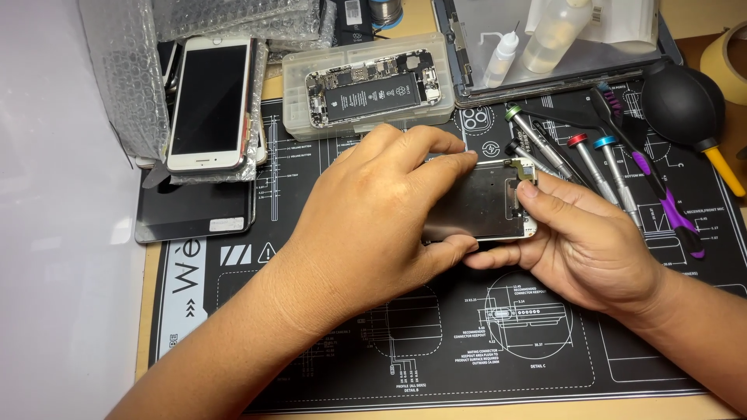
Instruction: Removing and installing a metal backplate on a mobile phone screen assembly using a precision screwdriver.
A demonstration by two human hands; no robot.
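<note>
My left hand [373, 218] and my right hand [587, 245] both hold a detached phone screen assembly [482, 204], turned so its bare metal back plate faces up. The left fingers pinch its top and bottom edges from the left side. My right thumb presses near the top right corner, by a small flex cable. An opened phone body [372, 89] with its black battery showing rests on a clear plastic parts box [296, 97] just beyond my hands.
A black printed work mat [436, 350] covers the desk. Several precision screwdrivers [603, 167] and a purple-handled tool [661, 194] lie at right, beside a black air blower [685, 105]. A white phone [208, 101] on bubble wrap and a dark glass panel [194, 210] sit at left. Small dropper bottles [513, 50] stand behind.
</note>
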